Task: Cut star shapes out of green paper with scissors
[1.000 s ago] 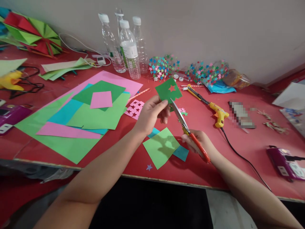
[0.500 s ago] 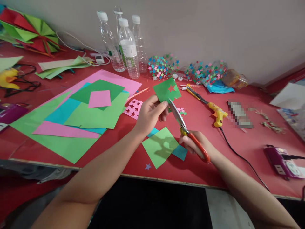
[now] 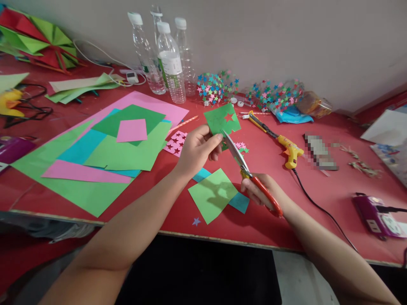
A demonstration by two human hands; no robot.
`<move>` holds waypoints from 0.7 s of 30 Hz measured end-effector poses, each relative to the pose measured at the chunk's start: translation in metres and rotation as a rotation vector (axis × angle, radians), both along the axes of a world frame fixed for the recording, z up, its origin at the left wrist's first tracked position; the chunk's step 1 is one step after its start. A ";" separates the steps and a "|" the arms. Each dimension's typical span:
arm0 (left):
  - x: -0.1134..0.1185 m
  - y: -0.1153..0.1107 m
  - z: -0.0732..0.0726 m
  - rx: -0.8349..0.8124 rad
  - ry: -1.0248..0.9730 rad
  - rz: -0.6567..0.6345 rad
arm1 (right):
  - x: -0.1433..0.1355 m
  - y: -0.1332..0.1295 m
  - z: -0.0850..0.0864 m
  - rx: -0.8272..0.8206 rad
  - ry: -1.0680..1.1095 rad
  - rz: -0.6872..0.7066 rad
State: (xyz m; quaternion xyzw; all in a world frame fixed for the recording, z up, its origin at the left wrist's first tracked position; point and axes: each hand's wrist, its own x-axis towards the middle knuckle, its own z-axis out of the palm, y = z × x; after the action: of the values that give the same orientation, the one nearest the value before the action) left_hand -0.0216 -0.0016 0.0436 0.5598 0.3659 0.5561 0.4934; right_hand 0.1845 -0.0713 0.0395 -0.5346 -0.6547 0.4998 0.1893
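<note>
My left hand pinches the lower left part of a dark green paper square, which has a star-shaped hole and notches in its edge. Fingers of my right hand are wrapped round the orange handle of a pair of scissors. The blade tips touch the lower edge of the dark green square, close to my left thumb. Below my hands a light green square lies across a blue paper strip. Pink star cut-outs lie behind the scissors.
Coloured sheets are piled at the left, beside a punched pink piece. Plastic bottles and star-covered bottles stand or lie at the wall. At the right are a yellow glue gun and a purple power socket.
The scissor tips have shifted slightly left along the dark green paper's lower edge. Both hands keep their holds, and the whole view has moved a little.
</note>
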 end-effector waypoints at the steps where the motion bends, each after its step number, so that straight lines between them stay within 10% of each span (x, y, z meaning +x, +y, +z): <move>1: 0.000 0.000 0.000 0.001 0.002 -0.005 | 0.000 0.000 0.000 -0.004 0.009 -0.002; 21: -0.003 0.005 0.001 -0.074 -0.023 -0.056 | -0.001 0.001 0.002 -0.017 -0.027 -0.023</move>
State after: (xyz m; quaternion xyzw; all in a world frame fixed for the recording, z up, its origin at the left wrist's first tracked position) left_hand -0.0246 0.0034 0.0444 0.5450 0.3645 0.5345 0.5334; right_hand 0.1840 -0.0702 0.0414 -0.5503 -0.6467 0.4959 0.1818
